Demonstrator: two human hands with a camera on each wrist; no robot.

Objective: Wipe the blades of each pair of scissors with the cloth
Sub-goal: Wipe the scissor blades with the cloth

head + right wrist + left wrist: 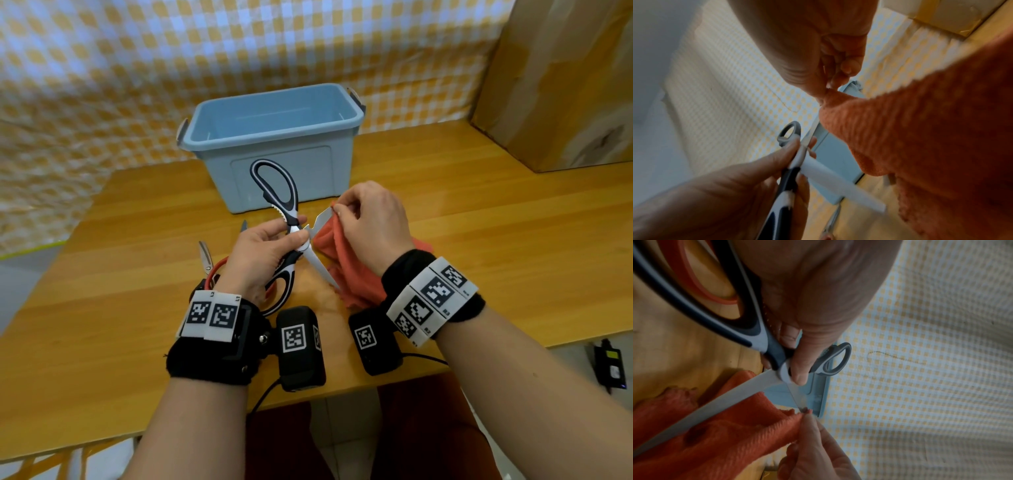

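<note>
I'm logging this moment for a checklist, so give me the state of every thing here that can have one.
black-and-white scissors: blades spread wide, held at the pivot by the left hand.
orange cloth: bunched, pinched over the upper blade tip by the right hand.
red-handled scissors: lying on the table, mostly hidden behind the left hand.
blue bin: lidless, upright, nothing visible inside.

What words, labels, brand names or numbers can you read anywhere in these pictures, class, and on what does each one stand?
No words or numbers can be read.
Wrist bands: black-and-white square code markers, patterns only; tiny print beside the right band's markers is too small to read.
Black-and-white scissors: no brand visible.
Blue bin: no label visible.
Black device below the table: a yellow label, too small to read.
</note>
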